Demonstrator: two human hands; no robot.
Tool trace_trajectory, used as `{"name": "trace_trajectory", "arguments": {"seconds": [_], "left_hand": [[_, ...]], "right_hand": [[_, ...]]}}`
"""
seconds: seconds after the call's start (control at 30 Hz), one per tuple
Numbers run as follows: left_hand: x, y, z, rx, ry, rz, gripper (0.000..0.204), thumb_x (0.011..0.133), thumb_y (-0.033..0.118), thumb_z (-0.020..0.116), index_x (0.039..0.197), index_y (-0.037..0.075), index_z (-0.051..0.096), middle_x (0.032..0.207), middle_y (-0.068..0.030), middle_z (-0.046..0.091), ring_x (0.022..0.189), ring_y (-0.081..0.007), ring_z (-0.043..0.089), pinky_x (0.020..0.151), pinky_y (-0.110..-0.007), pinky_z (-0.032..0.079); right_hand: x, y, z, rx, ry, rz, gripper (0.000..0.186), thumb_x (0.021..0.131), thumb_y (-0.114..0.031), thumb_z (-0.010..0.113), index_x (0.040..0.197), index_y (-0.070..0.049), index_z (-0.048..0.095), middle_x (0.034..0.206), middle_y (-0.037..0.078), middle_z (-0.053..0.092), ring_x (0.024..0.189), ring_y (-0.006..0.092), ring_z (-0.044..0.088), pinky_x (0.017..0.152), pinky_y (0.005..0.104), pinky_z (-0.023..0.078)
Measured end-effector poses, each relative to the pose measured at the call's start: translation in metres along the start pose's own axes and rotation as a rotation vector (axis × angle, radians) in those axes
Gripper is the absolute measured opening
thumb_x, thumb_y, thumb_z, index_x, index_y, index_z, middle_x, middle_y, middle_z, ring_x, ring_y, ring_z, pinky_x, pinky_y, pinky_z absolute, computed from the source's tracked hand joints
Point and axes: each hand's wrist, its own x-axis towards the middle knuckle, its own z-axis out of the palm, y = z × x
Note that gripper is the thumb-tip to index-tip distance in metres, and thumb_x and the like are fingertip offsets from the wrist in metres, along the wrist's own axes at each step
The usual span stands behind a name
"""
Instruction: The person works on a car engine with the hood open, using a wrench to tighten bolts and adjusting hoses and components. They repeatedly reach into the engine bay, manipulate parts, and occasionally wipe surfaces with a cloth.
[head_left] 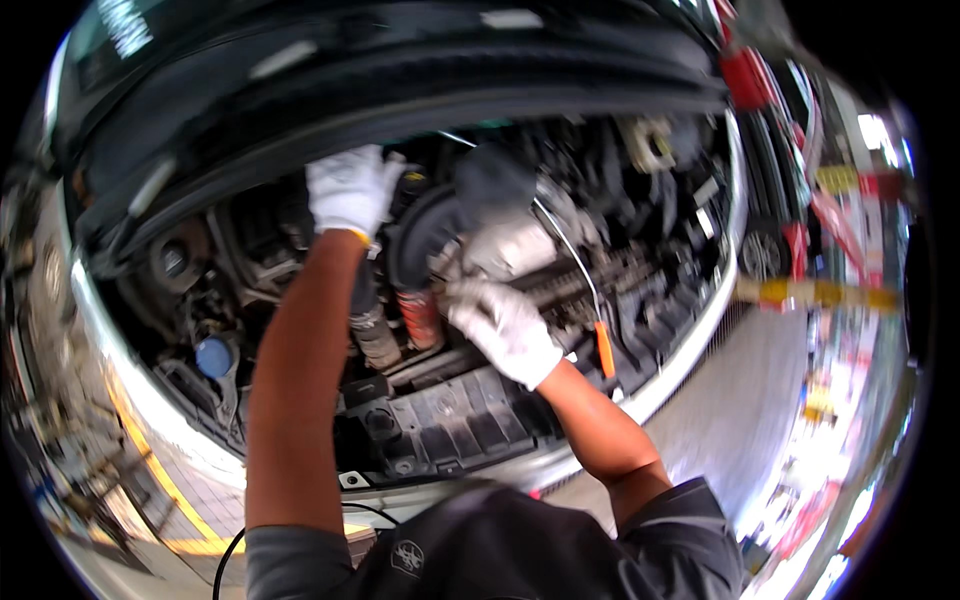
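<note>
Both my hands wear white gloves and reach into a car's engine bay. My left hand (pixel 349 190) is over the rear left part of the engine, by a black curved air hose (pixel 408 240). Its thumb stands apart, and its other fingertips are partly hidden. Lower and to the right, my right hand (pixel 505 332) is beside a ribbed orange-red hose (pixel 418 318) and a silver heat shield (pixel 512 248). Its fingers look loosely spread and a little blurred, with nothing visible in them. Right of it lies an orange handle (pixel 604 350) on a thin metal rod (pixel 575 252).
The raised hood (pixel 400 85) spans the far side. A black round part (pixel 497 178) stands over the engine, and a blue cap (pixel 213 356) sits at the left. The black front panel (pixel 450 425) lies nearest me. Another car's wheel (pixel 764 250) shows at right.
</note>
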Motion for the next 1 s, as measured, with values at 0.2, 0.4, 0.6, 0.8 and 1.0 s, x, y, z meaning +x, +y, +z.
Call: {"name": "trace_trajectory", "arguments": {"seconds": [0.2, 0.4, 0.6, 0.8, 1.0], "left_hand": [[0.015, -0.017, 0.032, 0.100, 0.068, -0.043, 0.045, 0.098, 0.060, 0.063, 0.114, 0.021, 0.080, 0.122, -0.0093, 0.078, 0.125, -0.0293, 0.065, 0.112, -0.051, 0.041], [0.027, -0.009, 0.020, 0.154, -0.044, -0.065, 0.060, 0.098, 0.070, 0.055, 0.119, 0.018, 0.078, 0.127, -0.0121, 0.076, 0.128, -0.0344, 0.063, 0.114, -0.050, 0.041], [0.029, -0.015, 0.027, 0.098, -0.216, 0.009, 0.054, 0.105, 0.063, 0.046, 0.112, 0.021, 0.078, 0.119, -0.0098, 0.077, 0.119, -0.0285, 0.069, 0.109, -0.047, 0.044], [0.022, -0.021, 0.045, -0.024, -0.063, 0.076, 0.050, 0.105, 0.061, 0.048, 0.121, 0.022, 0.075, 0.125, -0.0070, 0.075, 0.117, -0.0278, 0.069, 0.104, -0.046, 0.049], [0.014, -0.016, 0.005, -0.150, -0.063, 0.023, 0.049, 0.104, 0.057, 0.053, 0.129, 0.020, 0.072, 0.122, -0.0078, 0.075, 0.112, -0.0307, 0.070, 0.099, -0.052, 0.052]], "right_hand": [[-0.146, 0.002, -0.028, -0.065, -0.194, 0.143, 0.037, 0.103, -0.032, 0.065, 0.128, -0.005, 0.069, 0.109, 0.016, 0.073, 0.108, 0.0354, 0.069, 0.096, 0.0451, 0.053], [-0.178, 0.000, -0.037, -0.351, 0.024, 0.045, 0.035, 0.091, -0.010, 0.071, 0.126, -0.010, 0.071, 0.119, 0.014, 0.070, 0.116, 0.0357, 0.065, 0.100, 0.0474, 0.052], [-0.136, 0.042, -0.040, -0.974, -0.231, 0.233, 0.031, 0.091, -0.016, 0.059, 0.119, -0.014, 0.071, 0.125, 0.010, 0.067, 0.114, 0.0302, 0.062, 0.098, 0.0457, 0.046], [-0.124, 0.067, -0.043, -1.149, -0.471, -0.029, 0.020, 0.096, -0.022, 0.056, 0.111, -0.017, 0.068, 0.111, 0.008, 0.068, 0.116, 0.0295, 0.062, 0.101, 0.0464, 0.046], [-0.081, 0.006, -0.064, -0.682, -0.319, -0.307, 0.034, 0.101, -0.022, 0.064, 0.133, -0.012, 0.065, 0.115, 0.014, 0.069, 0.105, 0.0350, 0.066, 0.094, 0.0474, 0.055]]}}
